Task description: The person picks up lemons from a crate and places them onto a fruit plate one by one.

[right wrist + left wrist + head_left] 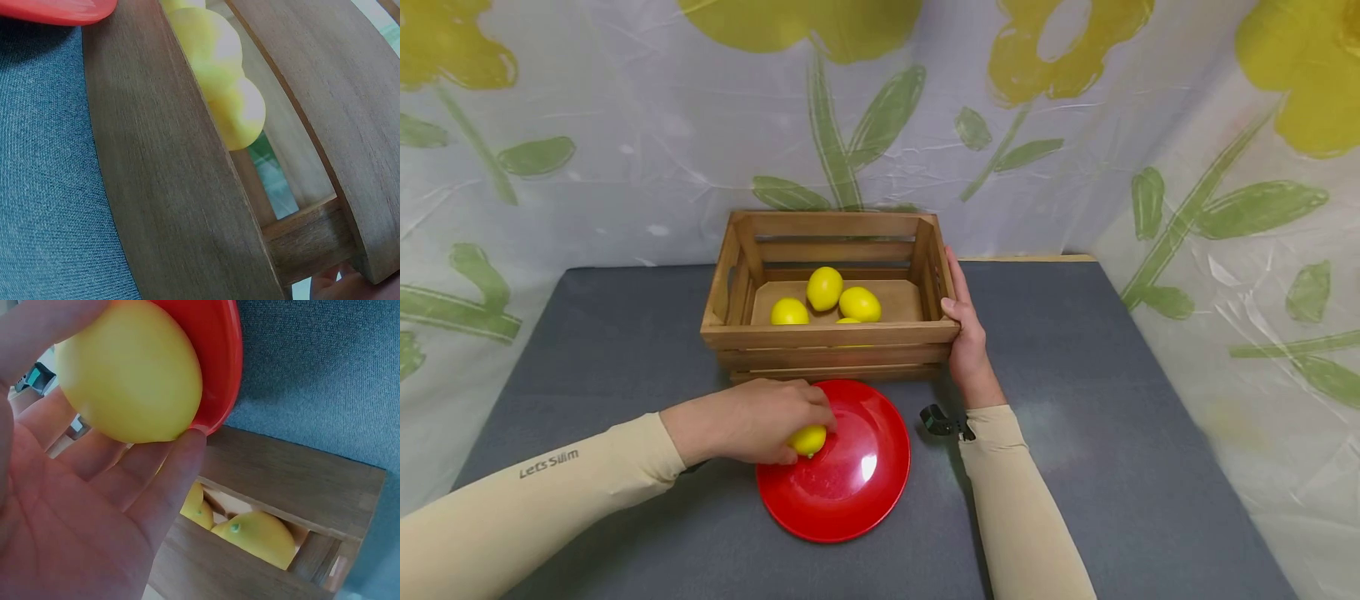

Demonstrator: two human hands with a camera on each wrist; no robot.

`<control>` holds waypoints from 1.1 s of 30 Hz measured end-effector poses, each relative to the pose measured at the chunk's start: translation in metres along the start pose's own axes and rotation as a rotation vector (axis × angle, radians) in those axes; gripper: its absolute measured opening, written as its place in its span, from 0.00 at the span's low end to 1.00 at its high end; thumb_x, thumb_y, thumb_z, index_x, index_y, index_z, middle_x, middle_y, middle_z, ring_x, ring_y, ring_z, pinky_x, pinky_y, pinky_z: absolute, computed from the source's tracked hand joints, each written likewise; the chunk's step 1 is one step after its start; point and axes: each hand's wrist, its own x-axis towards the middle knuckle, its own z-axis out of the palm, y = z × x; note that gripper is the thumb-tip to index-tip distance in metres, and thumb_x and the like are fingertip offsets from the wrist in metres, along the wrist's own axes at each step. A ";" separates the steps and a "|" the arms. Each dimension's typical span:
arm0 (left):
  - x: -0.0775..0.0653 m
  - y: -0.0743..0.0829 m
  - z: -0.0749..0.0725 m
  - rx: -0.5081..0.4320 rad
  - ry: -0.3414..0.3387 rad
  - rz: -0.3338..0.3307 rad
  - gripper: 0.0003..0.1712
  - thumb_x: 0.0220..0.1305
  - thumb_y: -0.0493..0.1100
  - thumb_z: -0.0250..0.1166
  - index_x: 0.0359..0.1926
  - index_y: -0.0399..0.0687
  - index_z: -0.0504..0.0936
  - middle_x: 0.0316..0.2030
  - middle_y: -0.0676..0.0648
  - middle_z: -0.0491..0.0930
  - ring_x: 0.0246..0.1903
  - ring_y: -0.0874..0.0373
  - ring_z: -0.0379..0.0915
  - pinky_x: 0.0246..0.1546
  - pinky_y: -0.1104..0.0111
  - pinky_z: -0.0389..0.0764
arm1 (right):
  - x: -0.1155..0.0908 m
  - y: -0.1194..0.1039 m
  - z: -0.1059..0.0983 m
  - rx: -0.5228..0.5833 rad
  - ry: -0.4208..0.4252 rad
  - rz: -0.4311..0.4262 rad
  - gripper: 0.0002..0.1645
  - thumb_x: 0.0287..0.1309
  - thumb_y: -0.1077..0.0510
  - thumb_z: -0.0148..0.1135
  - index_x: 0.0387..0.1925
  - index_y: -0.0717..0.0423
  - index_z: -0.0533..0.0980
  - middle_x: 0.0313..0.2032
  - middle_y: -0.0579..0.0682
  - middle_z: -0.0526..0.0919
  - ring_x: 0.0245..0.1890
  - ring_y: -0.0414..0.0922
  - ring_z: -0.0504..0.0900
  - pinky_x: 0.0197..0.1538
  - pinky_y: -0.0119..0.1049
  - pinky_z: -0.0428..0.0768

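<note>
Red plate (850, 497) on a grey table (1120, 433): over its left side, the left hand (752, 419) curls its fingers round a lemon (808, 441); beyond the plate, a slatted wooden crate (831, 358) holds more lemons (825, 288), its right end gripped between thumb and fingers of the right hand (968, 340)

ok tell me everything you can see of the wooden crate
The wooden crate is brown, rectangular and open-topped, with slatted long sides, gaps between the slats and visible grain. Its floor looks like a lighter brown board. It stands upright on the dark table, just beyond the red plate; whether they touch is unclear. The right hand holds its right end, thumb at the rim. At least four lemons lie inside, one mostly hidden.
</note>
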 end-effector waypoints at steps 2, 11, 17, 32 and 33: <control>-0.001 0.001 -0.001 0.001 -0.002 -0.004 0.34 0.53 0.46 0.85 0.62 0.60 0.86 0.58 0.51 0.84 0.55 0.56 0.77 0.50 0.57 0.87 | 0.000 0.000 0.000 0.002 0.001 0.000 0.47 0.66 0.45 0.41 0.87 0.30 0.51 0.86 0.33 0.50 0.85 0.49 0.52 0.83 0.65 0.49; -0.010 0.010 -0.016 0.039 0.035 0.007 0.34 0.52 0.47 0.86 0.61 0.57 0.86 0.58 0.49 0.84 0.58 0.53 0.78 0.51 0.57 0.89 | 0.000 -0.002 0.001 0.016 0.002 0.001 0.49 0.66 0.45 0.42 0.88 0.34 0.49 0.86 0.33 0.51 0.84 0.51 0.53 0.82 0.65 0.50; -0.016 0.017 -0.032 0.052 0.045 0.013 0.35 0.55 0.48 0.85 0.64 0.55 0.85 0.62 0.48 0.83 0.63 0.50 0.77 0.55 0.54 0.89 | 0.000 -0.002 0.000 0.008 -0.008 0.000 0.48 0.66 0.45 0.41 0.88 0.32 0.49 0.86 0.33 0.50 0.84 0.49 0.53 0.82 0.65 0.50; -0.019 0.045 -0.109 0.091 0.087 0.052 0.33 0.63 0.47 0.80 0.68 0.58 0.82 0.65 0.52 0.81 0.69 0.52 0.74 0.59 0.55 0.88 | -0.001 -0.003 -0.001 0.008 -0.011 0.009 0.47 0.68 0.46 0.42 0.88 0.32 0.49 0.86 0.32 0.48 0.85 0.45 0.51 0.84 0.61 0.48; -0.020 0.046 -0.114 0.095 0.100 0.045 0.33 0.63 0.47 0.80 0.68 0.58 0.82 0.66 0.52 0.81 0.69 0.52 0.74 0.60 0.54 0.87 | -0.001 -0.003 0.000 0.009 -0.015 0.006 0.48 0.67 0.46 0.43 0.88 0.33 0.49 0.86 0.31 0.49 0.85 0.44 0.51 0.84 0.61 0.48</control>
